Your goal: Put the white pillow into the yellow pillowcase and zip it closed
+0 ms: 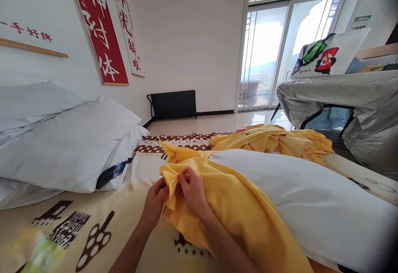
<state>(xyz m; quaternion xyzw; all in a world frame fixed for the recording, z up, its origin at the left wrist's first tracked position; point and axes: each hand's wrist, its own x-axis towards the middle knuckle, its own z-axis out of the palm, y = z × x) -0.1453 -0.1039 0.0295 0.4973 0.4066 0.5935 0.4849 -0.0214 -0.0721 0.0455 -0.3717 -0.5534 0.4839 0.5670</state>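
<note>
A yellow pillowcase point(239, 206) lies partly over a long white pillow point(298, 194) that stretches away to the right. At the case's near-left end, my left hand point(155, 202) pinches the hem from the left side. My right hand point(191, 188) grips the same gathered edge a little to the right, fingers curled into the cloth. Between the two hands the fabric is bunched and folded. The fingertips of both hands are partly hidden by the folds. One yellow corner point(178, 153) sticks up just beyond the hands.
Several white pillows point(71, 144) are piled at the left on a patterned blanket point(118, 223). A heap of yellow cloth point(276, 138) lies behind the pillow. At the right stands a silver-covered table point(336, 90) with a white bag point(329, 55). A black panel point(174, 104) leans at the far wall.
</note>
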